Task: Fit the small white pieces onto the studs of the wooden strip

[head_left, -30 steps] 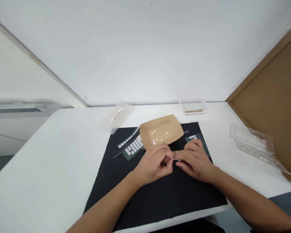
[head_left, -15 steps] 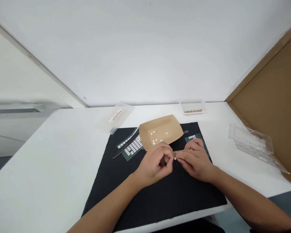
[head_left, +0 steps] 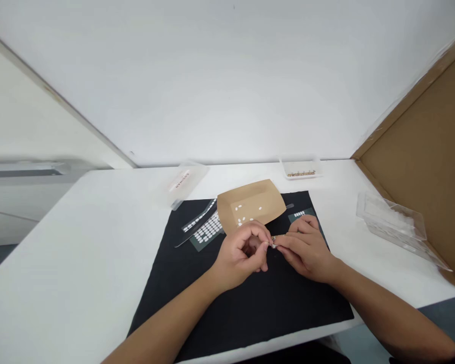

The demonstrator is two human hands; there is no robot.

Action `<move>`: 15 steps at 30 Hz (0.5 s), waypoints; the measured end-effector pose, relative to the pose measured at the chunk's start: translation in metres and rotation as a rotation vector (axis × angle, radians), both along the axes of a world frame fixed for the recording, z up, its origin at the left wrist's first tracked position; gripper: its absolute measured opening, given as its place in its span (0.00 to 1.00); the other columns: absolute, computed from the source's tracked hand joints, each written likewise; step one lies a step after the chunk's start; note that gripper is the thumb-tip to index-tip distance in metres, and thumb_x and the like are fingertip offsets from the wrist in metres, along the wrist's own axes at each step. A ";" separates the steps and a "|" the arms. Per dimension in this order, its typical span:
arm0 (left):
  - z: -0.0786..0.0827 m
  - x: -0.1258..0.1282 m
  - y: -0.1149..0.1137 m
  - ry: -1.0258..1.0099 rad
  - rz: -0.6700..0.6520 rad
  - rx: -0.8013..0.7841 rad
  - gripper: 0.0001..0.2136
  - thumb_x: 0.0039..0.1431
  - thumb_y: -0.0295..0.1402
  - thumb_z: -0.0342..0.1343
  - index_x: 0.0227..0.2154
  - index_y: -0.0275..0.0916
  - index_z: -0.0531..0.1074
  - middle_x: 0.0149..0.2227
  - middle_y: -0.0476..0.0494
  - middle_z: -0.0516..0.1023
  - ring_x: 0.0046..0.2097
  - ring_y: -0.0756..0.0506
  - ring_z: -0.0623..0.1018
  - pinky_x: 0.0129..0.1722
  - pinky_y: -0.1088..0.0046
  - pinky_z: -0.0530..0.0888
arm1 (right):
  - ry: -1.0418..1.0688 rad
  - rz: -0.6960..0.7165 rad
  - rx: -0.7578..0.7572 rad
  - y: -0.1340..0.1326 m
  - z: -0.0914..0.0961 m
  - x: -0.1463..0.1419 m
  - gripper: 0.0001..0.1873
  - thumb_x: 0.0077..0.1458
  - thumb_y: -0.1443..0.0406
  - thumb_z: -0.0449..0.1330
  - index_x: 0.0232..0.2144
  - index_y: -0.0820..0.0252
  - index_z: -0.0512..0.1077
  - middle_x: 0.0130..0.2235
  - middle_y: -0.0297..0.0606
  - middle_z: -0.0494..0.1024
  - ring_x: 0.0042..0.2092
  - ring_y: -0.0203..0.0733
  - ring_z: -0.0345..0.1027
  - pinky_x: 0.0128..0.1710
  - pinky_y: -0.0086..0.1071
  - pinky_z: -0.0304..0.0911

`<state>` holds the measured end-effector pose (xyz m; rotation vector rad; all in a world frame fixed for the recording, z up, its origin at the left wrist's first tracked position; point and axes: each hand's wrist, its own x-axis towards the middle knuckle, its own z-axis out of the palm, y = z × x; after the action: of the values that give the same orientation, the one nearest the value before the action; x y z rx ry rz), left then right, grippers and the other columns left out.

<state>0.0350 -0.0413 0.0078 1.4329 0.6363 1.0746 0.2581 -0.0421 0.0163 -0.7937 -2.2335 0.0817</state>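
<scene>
My left hand (head_left: 242,255) and my right hand (head_left: 305,250) meet over the black mat (head_left: 246,298), fingertips pinched together on a tiny shiny metal piece (head_left: 273,245). Both hands are curled shut around it; I cannot make out what the piece is. Just behind the hands lies a brown paper tray (head_left: 251,206) holding several small white pellets. A dark sheet with rows of white pellets (head_left: 206,232) lies left of the tray, and another dark sheet (head_left: 301,215) peeks out behind my right hand.
Thin black tweezers (head_left: 191,234) lie on the mat's left. A clear lidded box (head_left: 182,183) and a small clear tray of brass parts (head_left: 301,169) sit at the back. A clear plastic tray (head_left: 396,222) rests beside the cardboard panel (head_left: 428,162) on the right.
Both hands have edged slightly upward and left while their fingers work the small piece; my left fingers have curled more. Nothing else has moved.
</scene>
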 end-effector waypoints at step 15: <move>-0.001 0.001 -0.001 -0.017 0.024 -0.087 0.14 0.72 0.42 0.60 0.37 0.36 0.69 0.39 0.45 0.76 0.21 0.56 0.78 0.18 0.84 0.71 | 0.001 0.020 -0.013 0.001 0.002 0.001 0.07 0.72 0.68 0.58 0.47 0.56 0.76 0.32 0.31 0.78 0.37 0.39 0.66 0.46 0.40 0.54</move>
<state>0.0363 -0.0419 0.0070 1.3431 0.6812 1.0643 0.2590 -0.0415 0.0184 -0.7781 -2.2428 0.1063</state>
